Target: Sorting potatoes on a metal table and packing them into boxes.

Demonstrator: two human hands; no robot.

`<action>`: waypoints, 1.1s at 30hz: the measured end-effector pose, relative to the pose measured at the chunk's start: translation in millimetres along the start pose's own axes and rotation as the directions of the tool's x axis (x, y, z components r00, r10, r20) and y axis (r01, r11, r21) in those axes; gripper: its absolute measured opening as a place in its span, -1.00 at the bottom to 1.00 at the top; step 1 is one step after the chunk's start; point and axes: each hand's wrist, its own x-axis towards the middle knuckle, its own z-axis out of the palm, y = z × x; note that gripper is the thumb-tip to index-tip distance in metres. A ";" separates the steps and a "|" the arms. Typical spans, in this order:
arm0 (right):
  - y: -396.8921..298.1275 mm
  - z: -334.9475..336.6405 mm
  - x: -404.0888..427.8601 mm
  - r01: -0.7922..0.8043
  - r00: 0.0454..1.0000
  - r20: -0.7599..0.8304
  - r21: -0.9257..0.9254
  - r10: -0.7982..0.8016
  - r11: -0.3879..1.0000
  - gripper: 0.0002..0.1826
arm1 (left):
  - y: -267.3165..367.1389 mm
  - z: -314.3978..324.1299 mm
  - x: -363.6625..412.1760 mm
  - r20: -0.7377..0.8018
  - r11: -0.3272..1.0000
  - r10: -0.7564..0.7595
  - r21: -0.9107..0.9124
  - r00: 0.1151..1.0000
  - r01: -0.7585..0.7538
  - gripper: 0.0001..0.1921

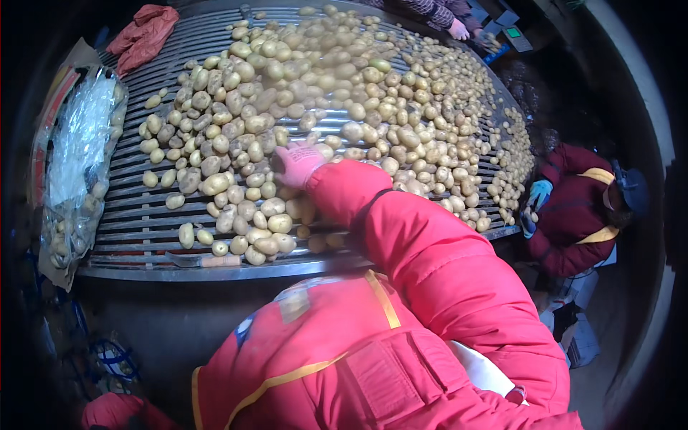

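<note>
My right hand [300,162], in a pink glove with printed writing on its back, reaches over the pile of potatoes [215,184] on a slatted metal sorting table [123,217]. Its fingers curl down at a brownish potato; whether they grip it is hidden. The potatoes vary in size, some soiled, and lie loosely heaped across the slats. A knife with a wooden handle [220,261] lies along the near edge, to the left of my sleeve. My left hand is out of view; only a red sleeve [115,409] shows at the bottom left.
A clear plastic bag holding potatoes [80,161] lies along the table's left side. A crumpled red cloth or bag [142,37] is at the far left corner. A co-worker in dark red [575,209] handles potatoes at right; another's gloved hand [458,29] shows at the top, near a scale [517,38].
</note>
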 end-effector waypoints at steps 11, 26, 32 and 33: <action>4.4 -38.2 -44.5 -0.029 0.963 0.269 0.174 -0.019 0.984 -0.43 | -2.3 -0.6 -9.1 -0.027 0.999 -0.033 -0.018 0.999 0.033 -0.72; -7.0 -11.2 45.2 -0.131 0.962 0.236 -0.051 0.140 0.990 -0.37 | -2.2 0.7 -19.7 -0.005 0.997 -0.071 -0.018 0.997 0.071 -0.70; -5.4 -4.9 40.1 -0.007 0.980 0.197 -0.093 0.025 0.996 -0.52 | -0.1 -3.7 -19.2 0.000 0.998 -0.058 -0.004 0.998 0.058 -0.70; -3.4 -6.6 38.7 0.006 0.974 0.224 -0.122 0.022 0.992 -0.55 | 0.2 -3.9 -19.6 -0.003 0.998 -0.058 -0.001 0.998 0.058 -0.70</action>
